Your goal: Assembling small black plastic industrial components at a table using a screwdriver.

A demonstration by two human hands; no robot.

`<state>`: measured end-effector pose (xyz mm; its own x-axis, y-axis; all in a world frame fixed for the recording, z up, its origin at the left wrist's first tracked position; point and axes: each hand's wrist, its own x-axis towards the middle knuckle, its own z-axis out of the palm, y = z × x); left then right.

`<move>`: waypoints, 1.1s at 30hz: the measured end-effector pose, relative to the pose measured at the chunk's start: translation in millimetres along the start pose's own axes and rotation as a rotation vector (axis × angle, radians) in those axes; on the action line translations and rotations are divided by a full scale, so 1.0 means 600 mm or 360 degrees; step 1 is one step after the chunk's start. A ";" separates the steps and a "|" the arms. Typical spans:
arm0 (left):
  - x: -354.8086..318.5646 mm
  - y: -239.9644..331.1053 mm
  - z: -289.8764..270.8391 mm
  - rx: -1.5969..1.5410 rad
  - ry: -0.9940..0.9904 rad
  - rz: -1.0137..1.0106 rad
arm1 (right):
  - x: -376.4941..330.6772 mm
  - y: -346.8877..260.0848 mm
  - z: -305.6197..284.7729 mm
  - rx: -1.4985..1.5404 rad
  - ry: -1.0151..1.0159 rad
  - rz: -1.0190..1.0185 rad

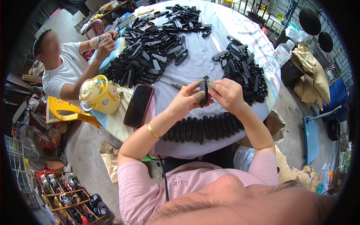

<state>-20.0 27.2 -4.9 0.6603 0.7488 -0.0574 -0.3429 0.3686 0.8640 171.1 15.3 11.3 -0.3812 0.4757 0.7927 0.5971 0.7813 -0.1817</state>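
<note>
Both hands, left hand (186,100) and right hand (227,95), pinch one slim, upright black plastic piece (203,92).

Black plastic part (203,92): narrow, elongated, held upright between my two hands above table edge, both hands pinching it. I see upper tip poking above fingers, lower end dropping below them. Matte black, slightly tapered. Finer detail hidden by fingers. Hangs just above row of similar black pieces (202,128) laid side by side.
</note>
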 end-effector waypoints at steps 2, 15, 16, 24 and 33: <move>-0.001 -0.001 0.006 -0.0009 0.0017 0.0010 | -0.003 -0.001 0.001 -0.0011 -0.0002 0.0017; -0.007 0.004 0.009 0.0069 0.0072 0.0172 | 0.007 -0.007 -0.002 0.0498 -0.0139 0.0249; -0.010 0.005 0.009 0.0070 0.0071 0.0169 | 0.005 -0.006 -0.004 0.0398 -0.0207 0.0134; 0.008 0.001 0.016 0.0414 0.0211 0.0256 | 0.013 -0.011 -0.007 0.0296 -0.0146 0.0131; -0.017 -0.008 0.058 0.1140 -0.0038 0.0576 | -0.001 -0.051 -0.094 0.0468 0.0014 0.1017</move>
<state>-2.0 -1.4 8.9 0.6072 0.7390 0.2917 -0.0317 -0.3443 0.9383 193.0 -31.8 49.0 -0.0132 0.8757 0.4827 0.4861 0.4275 -0.7622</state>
